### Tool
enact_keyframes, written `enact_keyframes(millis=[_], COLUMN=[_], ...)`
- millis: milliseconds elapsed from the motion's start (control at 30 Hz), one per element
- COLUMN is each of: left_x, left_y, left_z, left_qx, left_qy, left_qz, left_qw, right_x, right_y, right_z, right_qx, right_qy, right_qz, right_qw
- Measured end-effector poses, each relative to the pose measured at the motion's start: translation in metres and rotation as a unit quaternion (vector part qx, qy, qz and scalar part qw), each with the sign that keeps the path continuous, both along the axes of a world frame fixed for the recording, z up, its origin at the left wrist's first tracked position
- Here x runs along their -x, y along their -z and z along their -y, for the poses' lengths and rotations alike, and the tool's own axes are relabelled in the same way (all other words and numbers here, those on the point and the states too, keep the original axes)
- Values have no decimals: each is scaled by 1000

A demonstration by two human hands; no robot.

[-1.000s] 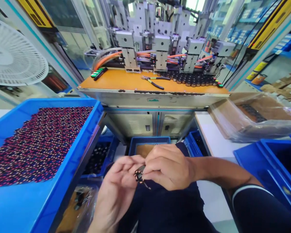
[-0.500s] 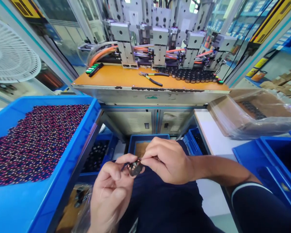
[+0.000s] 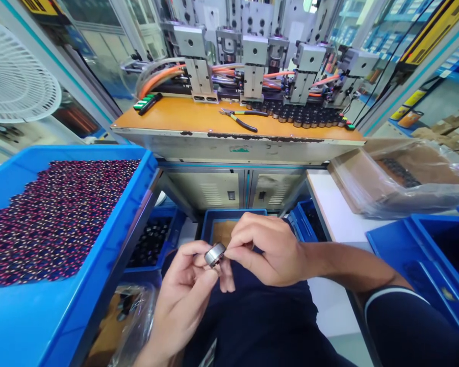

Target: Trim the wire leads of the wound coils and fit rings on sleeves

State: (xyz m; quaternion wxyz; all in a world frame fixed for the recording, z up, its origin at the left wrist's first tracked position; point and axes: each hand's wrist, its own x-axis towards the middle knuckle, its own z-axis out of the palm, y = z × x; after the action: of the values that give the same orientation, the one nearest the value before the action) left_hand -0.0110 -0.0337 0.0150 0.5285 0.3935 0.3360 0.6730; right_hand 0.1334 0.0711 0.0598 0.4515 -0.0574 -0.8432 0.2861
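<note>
A small round motor part (image 3: 214,255) with a smooth silver metal rim is held in front of my body. My left hand (image 3: 189,290) grips it between thumb and fingers, with its rim turned up. At the part's right edge, the thumb and index finger of my right hand (image 3: 265,250) are pinched together. Whatever lies between those fingertips, if anything, is too small to make out. Most of the part's inner side is turned away from view.
A blue tray (image 3: 80,278) full of small red-and-copper wound parts stands at left. Ahead, an orange bench (image 3: 176,117) carries pliers (image 3: 240,121), rows of black cylindrical parts (image 3: 309,116) and a machine. A plastic-lined box (image 3: 352,183) and blue bins (image 3: 409,229) are at right.
My left hand has turned the motor part, so its silver rim now shows instead of the copper-wound side. The left fingers have shifted around it. My right hand stays pinched beside it.
</note>
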Motion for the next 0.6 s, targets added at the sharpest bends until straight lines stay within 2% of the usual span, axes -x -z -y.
enact_keyframes(millis=[100,400,467,533,600], left_x=[1,3,4,5,6], left_y=[4,7,9,11,12], left_z=[1,-2,-2,-3,-3], left_qx=[-39,-94,-104,-106,-97], left_qy=[-54,-176,-197,-200,-186], left_qz=[-34,-65,-90,-100,-84], left_qw=[997,978,971,969,974], right_x=[1,7,7,5,4], right_y=[1,7,5,2,-3], right_z=[3,9,12,15,17], right_qx=[22,72,131,235,376], right_qy=[24,11,16,3,-41], right_qz=[-2,-44,-41,-9,37], right_qw=[999,996,990,972,925])
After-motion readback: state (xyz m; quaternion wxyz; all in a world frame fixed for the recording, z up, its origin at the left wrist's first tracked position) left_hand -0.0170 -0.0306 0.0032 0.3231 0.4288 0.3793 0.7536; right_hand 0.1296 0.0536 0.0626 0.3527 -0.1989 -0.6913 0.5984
